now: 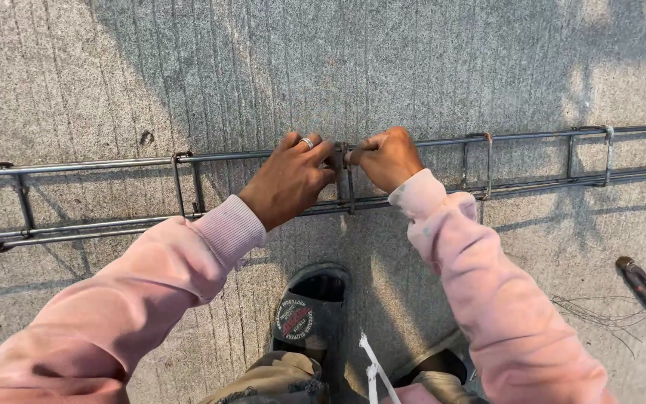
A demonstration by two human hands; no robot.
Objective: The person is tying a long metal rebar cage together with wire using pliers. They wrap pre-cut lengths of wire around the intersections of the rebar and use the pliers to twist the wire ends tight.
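The left hand (pixel 287 182) (a ring on one finger) and the right hand (pixel 388 157) meet at mid-frame, both curled closed around the same stirrup (pixel 344 176) of a long rebar cage (pixel 114 194) lying across the concrete floor (pixel 114 75). At lower right, apart from the cage, lie pliers (pixel 641 283) beside loose tie wire (pixel 596 313). A sandalled foot (pixel 309 310) sits below the hands.

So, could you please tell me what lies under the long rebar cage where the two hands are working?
Grey brushed concrete floor shows through the rebar cage. The left hand and right hand cover the middle stirrup, so the ground there is hidden.
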